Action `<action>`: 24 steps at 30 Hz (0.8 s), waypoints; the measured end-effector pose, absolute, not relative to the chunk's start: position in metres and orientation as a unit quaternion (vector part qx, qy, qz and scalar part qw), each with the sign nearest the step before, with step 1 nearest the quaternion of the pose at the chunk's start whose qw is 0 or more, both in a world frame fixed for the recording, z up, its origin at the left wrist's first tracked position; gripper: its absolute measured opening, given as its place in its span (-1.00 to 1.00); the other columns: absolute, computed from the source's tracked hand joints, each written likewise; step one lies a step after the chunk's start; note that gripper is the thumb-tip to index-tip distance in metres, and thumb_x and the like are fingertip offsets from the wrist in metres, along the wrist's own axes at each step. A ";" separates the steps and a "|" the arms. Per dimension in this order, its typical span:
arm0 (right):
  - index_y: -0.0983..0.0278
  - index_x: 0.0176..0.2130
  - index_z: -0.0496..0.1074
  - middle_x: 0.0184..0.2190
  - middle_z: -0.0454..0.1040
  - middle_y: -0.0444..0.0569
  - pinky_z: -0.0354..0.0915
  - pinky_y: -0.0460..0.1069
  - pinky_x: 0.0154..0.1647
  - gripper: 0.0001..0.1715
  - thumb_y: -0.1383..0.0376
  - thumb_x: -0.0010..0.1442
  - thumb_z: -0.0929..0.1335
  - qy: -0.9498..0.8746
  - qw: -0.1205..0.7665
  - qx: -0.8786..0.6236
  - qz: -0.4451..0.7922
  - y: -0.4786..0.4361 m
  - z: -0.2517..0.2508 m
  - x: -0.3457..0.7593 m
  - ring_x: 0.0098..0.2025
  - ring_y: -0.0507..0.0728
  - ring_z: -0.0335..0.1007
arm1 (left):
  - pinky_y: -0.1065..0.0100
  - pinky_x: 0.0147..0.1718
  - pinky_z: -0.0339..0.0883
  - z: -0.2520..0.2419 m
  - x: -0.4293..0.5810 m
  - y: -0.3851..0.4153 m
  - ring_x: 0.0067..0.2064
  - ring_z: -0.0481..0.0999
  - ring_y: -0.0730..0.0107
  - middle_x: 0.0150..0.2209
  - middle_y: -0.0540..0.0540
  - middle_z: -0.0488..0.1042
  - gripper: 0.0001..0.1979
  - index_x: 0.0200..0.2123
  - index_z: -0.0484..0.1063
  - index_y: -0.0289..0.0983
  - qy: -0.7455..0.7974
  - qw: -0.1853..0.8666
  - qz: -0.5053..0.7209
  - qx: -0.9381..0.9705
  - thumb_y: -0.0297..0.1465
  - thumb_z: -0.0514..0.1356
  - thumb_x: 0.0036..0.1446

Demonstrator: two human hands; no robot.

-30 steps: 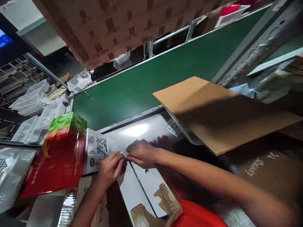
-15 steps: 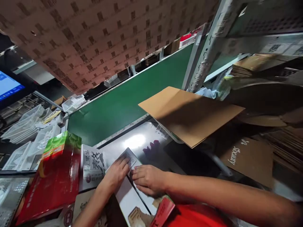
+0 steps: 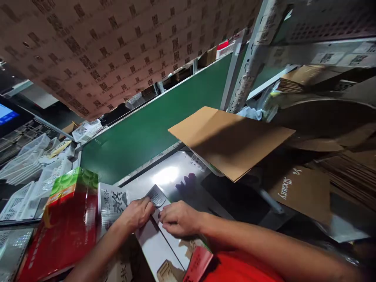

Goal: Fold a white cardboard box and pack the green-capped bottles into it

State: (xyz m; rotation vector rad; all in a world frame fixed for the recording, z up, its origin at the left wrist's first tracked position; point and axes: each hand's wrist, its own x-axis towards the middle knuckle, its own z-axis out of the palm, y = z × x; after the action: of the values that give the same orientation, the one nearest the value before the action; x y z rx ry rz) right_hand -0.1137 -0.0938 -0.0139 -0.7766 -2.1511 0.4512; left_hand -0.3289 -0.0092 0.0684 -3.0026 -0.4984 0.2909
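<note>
A white cardboard box (image 3: 164, 244) lies close to my body, with a seam along its top and torn brown patches at its near end. At its far end, a grey-white printed label (image 3: 157, 195) curves up from the surface. My left hand (image 3: 140, 212) is closed on the label's near left edge, fingertips bent inward. Just right of the seam, my right hand (image 3: 178, 218) rests on the box top with curled fingers. Anything in its fingertips is hidden. A red flap or card (image 3: 197, 263) sticks up at the box's near right corner.
To the left stand a red and green carton (image 3: 66, 219) and a white carton with black characters (image 3: 113, 199). Flat brown cardboard (image 3: 230, 139) overhangs the metal table (image 3: 167, 176) on the right. A green conveyor belt (image 3: 132, 141) runs behind; a printed pink-brown panel (image 3: 123, 47) hangs above.
The label, flatter before, now bends up by my left hand. My left hand has shifted slightly left and down, and my right fingers have curled in more. The whole view has shifted slightly.
</note>
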 end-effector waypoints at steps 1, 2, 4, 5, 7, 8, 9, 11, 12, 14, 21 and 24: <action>0.35 -0.20 0.55 -0.21 0.62 0.01 0.48 0.01 -0.03 -0.91 0.36 0.27 0.45 -0.836 0.408 -0.323 0.176 -0.086 -0.012 -0.109 -0.14 0.16 0.54 | 0.24 -0.40 0.58 0.066 -0.330 -0.011 -0.36 0.61 0.21 -0.35 -0.09 0.53 -0.86 -0.29 0.44 -0.28 -0.171 0.040 0.079 -0.981 -0.51 0.14 0.36; 0.40 -0.06 0.55 -0.09 0.60 0.11 0.48 0.06 0.03 -0.71 0.29 0.25 0.51 -0.829 0.410 -0.342 0.169 -0.076 -0.010 -0.104 -0.04 0.21 0.52 | 0.24 -0.40 0.58 0.063 -0.331 -0.013 -0.36 0.60 0.22 -0.35 -0.08 0.53 -0.87 -0.29 0.43 -0.27 -0.179 0.039 0.065 -0.981 -0.51 0.15 0.35; 0.42 0.04 0.53 0.07 0.53 0.23 0.44 0.16 0.15 -0.43 0.15 0.17 0.61 -0.843 0.383 -0.349 0.145 -0.055 -0.007 -0.096 0.13 0.31 0.44 | 0.21 -0.42 0.60 0.055 -0.332 -0.021 -0.35 0.61 0.20 -0.31 -0.10 0.54 -0.89 -0.29 0.41 -0.27 -0.206 0.044 0.035 -0.977 -0.52 0.17 0.34; 0.40 0.03 0.55 0.11 0.51 0.22 0.42 0.17 0.19 -0.43 0.12 0.17 0.62 -0.860 0.363 -0.333 0.131 -0.045 -0.007 -0.092 0.17 0.32 0.41 | 0.17 -0.37 0.63 0.051 -0.332 -0.025 -0.29 0.64 0.15 -0.25 -0.15 0.57 -0.93 -0.25 0.42 -0.29 -0.222 0.047 0.010 -0.974 -0.51 0.17 0.34; 0.35 -0.07 0.58 0.11 0.53 0.15 0.40 0.17 0.22 -0.60 0.10 0.29 0.57 -0.894 0.338 -0.280 0.086 -0.028 -0.008 -0.088 0.17 0.28 0.41 | 0.07 -0.21 0.68 0.044 -0.330 -0.034 -0.11 0.67 0.03 -0.06 -0.27 0.60 -0.91 -0.11 0.44 -0.32 -0.247 0.050 -0.056 -0.966 -0.46 0.18 0.35; 0.35 -0.09 0.58 0.12 0.53 0.14 0.38 0.18 0.25 -0.66 0.11 0.35 0.52 -0.909 0.329 -0.248 0.058 -0.023 -0.009 -0.087 0.18 0.28 0.41 | 0.04 -0.14 0.69 0.041 -0.328 -0.038 -0.03 0.66 0.00 0.01 -0.27 0.60 -0.87 -0.06 0.44 -0.31 -0.257 0.047 -0.096 -0.960 -0.44 0.18 0.36; 0.36 -0.09 0.57 0.14 0.51 0.15 0.36 0.20 0.29 -0.68 0.13 0.40 0.48 -0.922 0.318 -0.218 0.032 -0.019 -0.009 -0.087 0.20 0.28 0.39 | 0.04 -0.10 0.69 0.039 -0.326 -0.041 0.01 0.66 0.00 0.04 -0.24 0.61 -0.86 -0.03 0.44 -0.28 -0.264 0.040 -0.134 -0.954 -0.42 0.17 0.38; 0.44 -0.05 0.54 0.14 0.50 0.21 0.32 0.18 0.34 -0.70 0.21 0.45 0.41 -0.941 0.288 -0.179 -0.004 -0.017 -0.006 -0.091 0.22 0.30 0.36 | 0.11 -0.15 0.69 0.036 -0.324 -0.044 -0.06 0.68 0.10 -0.05 -0.15 0.64 -0.89 -0.10 0.44 -0.24 -0.275 0.027 -0.190 -0.942 -0.46 0.11 0.41; 0.49 -0.03 0.53 0.12 0.50 0.25 0.32 0.16 0.34 -0.71 0.26 0.45 0.40 -0.948 0.270 -0.169 -0.017 -0.018 -0.004 -0.093 0.22 0.31 0.36 | 0.17 -0.20 0.69 0.035 -0.323 -0.044 -0.13 0.69 0.16 -0.12 -0.12 0.65 -0.87 -0.16 0.43 -0.24 -0.277 0.023 -0.209 -0.938 -0.48 0.09 0.42; 0.55 -0.04 0.52 0.03 0.52 0.28 0.36 0.12 0.28 -0.75 0.36 0.44 0.36 -0.956 0.239 -0.167 -0.034 -0.021 0.003 -0.098 0.15 0.31 0.41 | 0.24 -0.24 0.67 0.036 -0.324 -0.044 -0.19 0.69 0.23 -0.18 -0.11 0.65 -0.85 -0.19 0.42 -0.25 -0.275 0.019 -0.229 -0.934 -0.49 0.07 0.43; 0.52 0.09 0.48 0.09 0.51 0.21 0.43 0.09 0.24 -0.58 0.18 0.50 0.39 -0.940 0.272 -0.201 0.046 -0.021 0.009 -0.101 0.16 0.27 0.40 | 0.31 -0.36 0.64 0.043 -0.331 -0.034 -0.26 0.69 0.29 -0.20 -0.10 0.65 -0.82 -0.16 0.44 -0.27 -0.250 -0.017 -0.215 -0.944 -0.46 0.04 0.45; 0.57 0.07 0.49 0.07 0.53 0.27 0.42 0.12 0.24 -0.60 0.23 0.55 0.32 -0.939 0.285 -0.192 0.003 -0.022 0.003 -0.103 0.15 0.29 0.42 | 0.30 -0.45 0.61 0.043 -0.333 -0.030 -0.32 0.68 0.29 -0.22 -0.09 0.65 -0.81 -0.19 0.47 -0.27 -0.260 -0.010 -0.206 -0.943 -0.49 0.06 0.43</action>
State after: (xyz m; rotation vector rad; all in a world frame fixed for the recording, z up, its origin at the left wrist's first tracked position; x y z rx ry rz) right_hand -0.1031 -0.0215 0.0034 -0.5144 -2.5115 0.0089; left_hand -0.3326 -0.0301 0.0426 -2.9832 -0.8233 -0.6502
